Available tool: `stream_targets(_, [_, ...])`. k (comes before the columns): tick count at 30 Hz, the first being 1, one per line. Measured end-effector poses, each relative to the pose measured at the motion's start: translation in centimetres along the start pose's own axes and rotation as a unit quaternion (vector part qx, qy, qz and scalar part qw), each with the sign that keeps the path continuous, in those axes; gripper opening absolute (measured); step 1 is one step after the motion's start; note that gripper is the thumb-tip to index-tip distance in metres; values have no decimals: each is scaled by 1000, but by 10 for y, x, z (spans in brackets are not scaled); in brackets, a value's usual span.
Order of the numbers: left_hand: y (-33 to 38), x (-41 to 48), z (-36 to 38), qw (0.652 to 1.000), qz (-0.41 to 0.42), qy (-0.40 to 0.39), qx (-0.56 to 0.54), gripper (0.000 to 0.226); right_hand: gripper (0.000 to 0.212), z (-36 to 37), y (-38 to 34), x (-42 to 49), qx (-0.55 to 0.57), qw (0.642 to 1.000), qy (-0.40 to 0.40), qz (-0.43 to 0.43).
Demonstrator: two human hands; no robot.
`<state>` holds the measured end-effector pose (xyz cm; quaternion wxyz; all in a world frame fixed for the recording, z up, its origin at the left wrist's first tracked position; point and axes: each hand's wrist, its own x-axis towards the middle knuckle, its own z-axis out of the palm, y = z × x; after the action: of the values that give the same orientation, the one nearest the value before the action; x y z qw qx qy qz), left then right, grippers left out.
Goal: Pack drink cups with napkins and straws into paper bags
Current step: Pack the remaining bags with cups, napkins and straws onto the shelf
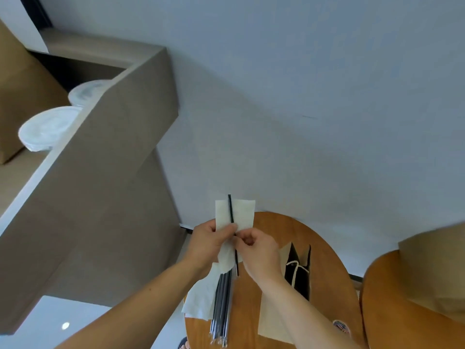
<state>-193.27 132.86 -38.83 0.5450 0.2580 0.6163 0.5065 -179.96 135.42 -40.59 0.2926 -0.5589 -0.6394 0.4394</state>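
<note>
Just above the far left edge of the round wooden table (327,260), both hands hold a white napkin (241,212) with a black straw (230,207) laid along its middle. The left hand (208,244) grips the napkin's lower half, fingers curled behind it and thumb pressed on the front beside the straw. The right hand (259,250) pinches the straw between thumb and forefinger at the same height, touching the left thumb. The straw's top end pokes past the napkin's upper edge, and its lower end hangs below the hands. The napkin's upper half is flat and upright, while its lower part is bunched in the left hand.

On the table under the hands, a bundle of straws (222,303) lies along the left edge, ends toward the near edge. It rests on spare napkins (201,298) that overhang that edge. A paper bag (298,273) sits near the table's middle, just right of the right wrist, mouth open and dark inside, with a white cord handle across the opening.

Well apart at far left, two lidded cups (47,127) sit behind a grey partition (113,159). At right, a second bag (435,268) rests on another table (385,311).
</note>
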Motion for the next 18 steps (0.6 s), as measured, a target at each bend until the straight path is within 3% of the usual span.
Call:
stream_targets(3, [19, -1, 13, 1000, 23, -13, 5, 9, 15, -17, -11, 1, -10, 999, 46, -12])
stream_targets(5, [34, 0, 22, 998, 36, -47, 2, 10, 33, -33, -17, 6, 17, 996, 81, -25])
stream_targets(8, [57, 3, 36, 991, 67, -104, 52, 12, 50, -65, -25, 15, 72, 995, 60, -30])
stream_targets(12, [76, 9, 58, 979, 78, -162, 98, 18, 29, -101, -25, 22, 113, 993, 5, -31])
stream_targets(18, [83, 8, 94, 969, 80, -196, 124, 20, 11, -134, -15, 20, 105, 994, 8, -38])
